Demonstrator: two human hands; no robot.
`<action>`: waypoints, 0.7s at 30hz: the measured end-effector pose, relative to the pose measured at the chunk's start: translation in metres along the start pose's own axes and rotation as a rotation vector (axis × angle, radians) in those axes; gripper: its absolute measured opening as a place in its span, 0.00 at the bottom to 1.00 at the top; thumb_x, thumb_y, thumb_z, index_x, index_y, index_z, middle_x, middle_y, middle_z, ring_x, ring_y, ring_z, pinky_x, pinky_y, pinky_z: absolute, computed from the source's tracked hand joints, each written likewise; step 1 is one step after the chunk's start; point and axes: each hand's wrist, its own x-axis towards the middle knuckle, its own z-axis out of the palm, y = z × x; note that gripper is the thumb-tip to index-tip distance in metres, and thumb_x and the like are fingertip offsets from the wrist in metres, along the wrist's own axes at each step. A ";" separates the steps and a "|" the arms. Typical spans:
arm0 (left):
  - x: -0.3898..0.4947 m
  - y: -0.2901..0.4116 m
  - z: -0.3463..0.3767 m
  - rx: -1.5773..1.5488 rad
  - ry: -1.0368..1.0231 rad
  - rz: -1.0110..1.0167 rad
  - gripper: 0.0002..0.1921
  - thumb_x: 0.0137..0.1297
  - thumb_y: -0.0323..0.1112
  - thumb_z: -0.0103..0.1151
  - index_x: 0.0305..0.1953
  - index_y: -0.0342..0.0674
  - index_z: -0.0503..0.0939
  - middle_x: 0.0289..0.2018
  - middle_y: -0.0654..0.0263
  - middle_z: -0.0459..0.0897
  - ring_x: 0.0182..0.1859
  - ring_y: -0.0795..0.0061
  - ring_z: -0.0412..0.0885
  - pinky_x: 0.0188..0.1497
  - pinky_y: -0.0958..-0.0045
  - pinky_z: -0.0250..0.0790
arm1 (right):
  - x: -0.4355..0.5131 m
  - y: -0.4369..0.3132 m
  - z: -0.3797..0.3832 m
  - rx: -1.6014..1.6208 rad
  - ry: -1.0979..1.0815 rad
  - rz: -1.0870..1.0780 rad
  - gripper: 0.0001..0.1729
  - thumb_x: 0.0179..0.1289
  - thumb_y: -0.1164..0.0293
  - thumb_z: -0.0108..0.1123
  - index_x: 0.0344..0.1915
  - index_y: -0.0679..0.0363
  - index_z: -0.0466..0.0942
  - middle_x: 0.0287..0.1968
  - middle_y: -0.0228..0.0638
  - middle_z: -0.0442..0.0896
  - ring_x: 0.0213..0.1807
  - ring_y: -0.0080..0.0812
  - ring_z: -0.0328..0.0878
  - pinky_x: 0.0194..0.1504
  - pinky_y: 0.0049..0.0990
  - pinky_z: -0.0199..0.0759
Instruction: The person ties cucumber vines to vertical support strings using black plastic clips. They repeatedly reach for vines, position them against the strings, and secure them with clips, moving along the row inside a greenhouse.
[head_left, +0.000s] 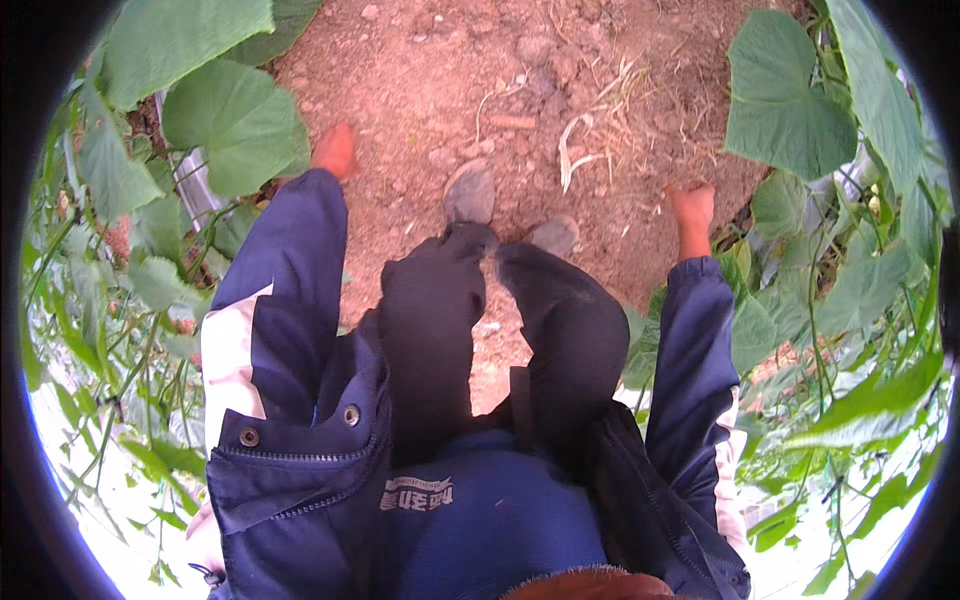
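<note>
My left hand (337, 152) hangs beside the broad green leaves (229, 124) of the left plant row, above reddish soil. Nothing shows in it; its fingers are bunched or turned away, so their state is unclear. On the other side, my right hand (691, 206) is curled into a loose fist over the soil, near a large leaf (791, 97) of the right row. No object is visible in that hand. Between the hands are my two shoes (471, 193) on the ground and my legs in dark trousers (431, 322).
A path of crumbly reddish soil (405, 82) runs between two rows of climbing plants. Dry straw and a pale dried stalk (568, 157) lie on it, with a short brownish piece (513, 121) nearby. Vines and stems (817, 300) line both sides.
</note>
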 end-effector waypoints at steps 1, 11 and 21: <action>-0.001 0.000 0.005 0.004 0.008 -0.033 0.27 0.49 0.25 0.66 0.52 0.37 0.68 0.48 0.47 0.78 0.53 0.45 0.78 0.52 0.51 0.73 | 0.013 0.000 0.004 -0.059 -0.015 -0.015 0.48 0.38 0.51 0.81 0.55 0.68 0.72 0.53 0.53 0.81 0.57 0.51 0.78 0.58 0.41 0.72; 0.011 -0.004 0.031 0.064 0.077 -0.117 0.18 0.53 0.19 0.60 0.46 0.38 0.70 0.43 0.46 0.78 0.49 0.43 0.79 0.51 0.49 0.74 | 0.089 0.029 0.045 0.056 -0.234 -0.212 0.47 0.40 0.48 0.79 0.51 0.76 0.77 0.52 0.54 0.82 0.53 0.44 0.80 0.55 0.39 0.74; 0.055 -0.029 0.063 -0.124 0.081 -0.118 0.13 0.66 0.33 0.50 0.48 0.34 0.73 0.44 0.38 0.81 0.48 0.40 0.80 0.50 0.46 0.73 | 0.042 0.023 -0.020 0.209 0.035 -0.174 0.25 0.59 0.56 0.69 0.40 0.70 0.82 0.36 0.49 0.87 0.41 0.43 0.86 0.45 0.38 0.76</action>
